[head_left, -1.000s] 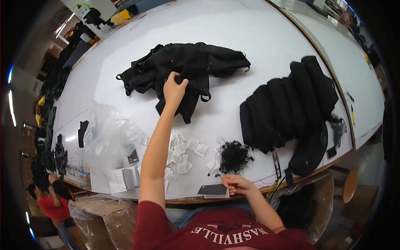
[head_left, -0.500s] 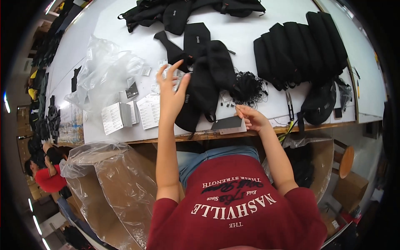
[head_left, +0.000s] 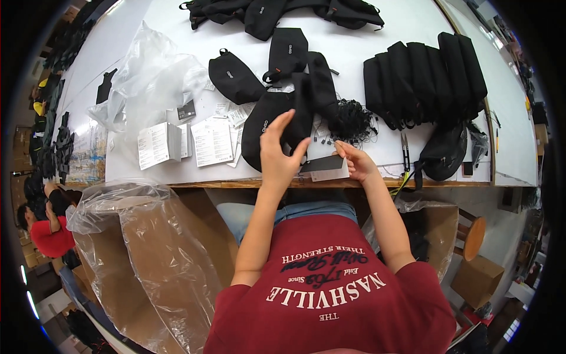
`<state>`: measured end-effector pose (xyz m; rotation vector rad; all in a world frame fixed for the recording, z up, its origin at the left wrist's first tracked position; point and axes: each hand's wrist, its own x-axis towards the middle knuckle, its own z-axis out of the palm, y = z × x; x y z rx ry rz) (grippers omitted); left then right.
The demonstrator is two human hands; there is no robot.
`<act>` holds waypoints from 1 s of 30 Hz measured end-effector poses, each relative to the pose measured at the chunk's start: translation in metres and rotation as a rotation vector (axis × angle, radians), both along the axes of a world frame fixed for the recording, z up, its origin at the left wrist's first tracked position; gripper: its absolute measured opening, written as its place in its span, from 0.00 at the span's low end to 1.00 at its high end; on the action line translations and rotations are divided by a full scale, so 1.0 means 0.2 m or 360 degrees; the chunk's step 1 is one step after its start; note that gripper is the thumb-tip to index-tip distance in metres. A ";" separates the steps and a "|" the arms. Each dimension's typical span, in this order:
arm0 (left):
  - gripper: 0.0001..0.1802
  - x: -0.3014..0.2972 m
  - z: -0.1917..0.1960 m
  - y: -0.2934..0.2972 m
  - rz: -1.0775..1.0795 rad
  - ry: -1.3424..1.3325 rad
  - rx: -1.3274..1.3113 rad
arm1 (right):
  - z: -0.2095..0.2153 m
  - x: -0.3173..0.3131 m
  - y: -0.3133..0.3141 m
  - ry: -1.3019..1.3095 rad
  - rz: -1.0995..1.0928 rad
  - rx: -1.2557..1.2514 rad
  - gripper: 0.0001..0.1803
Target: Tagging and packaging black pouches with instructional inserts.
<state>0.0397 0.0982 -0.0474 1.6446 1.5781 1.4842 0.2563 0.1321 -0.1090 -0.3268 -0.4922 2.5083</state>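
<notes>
Over a black fabric pouch (head_left: 254, 137) near the table's front edge, my left hand (head_left: 280, 154) has its thumb and fingers spread, with nothing between them. My right hand (head_left: 357, 161) pinches the right end of a folded card tag (head_left: 330, 173), dark on top and white below. Just beyond that hand lies a tangled bunch of black strings (head_left: 352, 122) with small black ends. Another black pouch (head_left: 234, 78) and an upright-lying one (head_left: 288, 52) rest farther back, partly overlapping. Small white paper labels (head_left: 237, 116) lie beside the pouches.
Stacks of printed white cards (head_left: 213, 143) lie at left, near crumpled clear plastic (head_left: 150, 76). A row of black pouches (head_left: 424, 79) stands at right, behind scissors (head_left: 405, 152). Plastic-lined cardboard boxes (head_left: 159, 253) stand below the table edge. More black pouches (head_left: 262, 17) lie at the back.
My left hand has moved right and nearer, from beside the labels to over the near pouch and close to the card. The left black pouch now lies flatter. My right hand keeps the card.
</notes>
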 end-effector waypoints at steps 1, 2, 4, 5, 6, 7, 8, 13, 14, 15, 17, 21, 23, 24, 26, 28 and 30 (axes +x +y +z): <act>0.33 0.02 -0.01 -0.01 -0.0117 -0.0145 0.0007 | 0.00 0.00 0.00 0.0004 0.0018 0.0000 0.14; 0.33 0.03 -0.01 -0.01 -0.0273 -0.0172 0.0005 | 0.00 0.00 0.01 0.0010 0.0033 -0.0002 0.14; 0.29 0.05 0.00 0.00 -0.0255 -0.0064 0.0006 | 0.00 0.01 0.03 0.0040 0.0058 0.0009 0.14; 0.29 0.06 0.00 0.00 -0.0267 -0.0061 -0.0005 | 0.00 0.02 0.03 0.0021 0.0040 0.0013 0.14; 0.28 0.06 -0.01 0.01 -0.0219 -0.0026 0.0008 | -0.01 0.02 0.02 0.0001 0.0023 0.0018 0.14; 0.26 0.06 -0.01 0.01 -0.0168 0.0009 0.0025 | -0.01 0.01 0.02 0.0005 0.0013 0.0011 0.14; 0.26 0.06 -0.02 0.01 -0.0178 0.0013 0.0018 | 0.00 0.01 0.02 0.0008 0.0005 0.0015 0.14; 0.20 0.06 -0.03 0.01 -0.0203 -0.0021 -0.0010 | 0.01 0.01 0.02 -0.0153 -0.0048 -0.0017 0.15; 0.18 0.05 -0.04 0.00 -0.0210 0.0005 -0.0012 | 0.01 0.01 0.02 -0.0158 -0.0040 0.0004 0.15; 0.18 0.05 -0.05 0.00 -0.0216 0.0007 -0.0017 | 0.01 0.01 0.02 -0.0163 -0.0032 0.0026 0.15; 0.16 0.04 -0.05 0.02 -0.0213 0.0068 0.0125 | 0.00 0.01 0.01 -0.0137 -0.0030 0.0022 0.15; 0.15 0.08 -0.04 0.00 -0.0166 -0.0147 -0.0027 | -0.03 0.01 0.01 -0.0142 -0.0032 -0.0006 0.14; 0.15 0.07 -0.03 0.00 -0.0164 0.0036 0.0012 | -0.02 0.01 0.02 -0.0124 -0.0029 0.0007 0.14; 0.15 0.06 -0.04 0.01 -0.0169 0.0038 0.0011 | -0.02 0.01 0.02 -0.0108 -0.0021 0.0022 0.14; 0.15 0.05 -0.06 0.02 -0.0149 0.0141 0.0164 | 0.01 0.00 0.01 -0.0112 -0.0025 0.0018 0.14; 0.15 0.07 -0.05 0.01 -0.0131 0.0066 0.0089 | 0.00 0.00 0.02 -0.0109 -0.0032 0.0006 0.14; 0.14 0.08 -0.04 0.01 -0.0113 -0.0011 0.0013 | 0.00 0.00 0.02 -0.0107 -0.0035 0.0011 0.14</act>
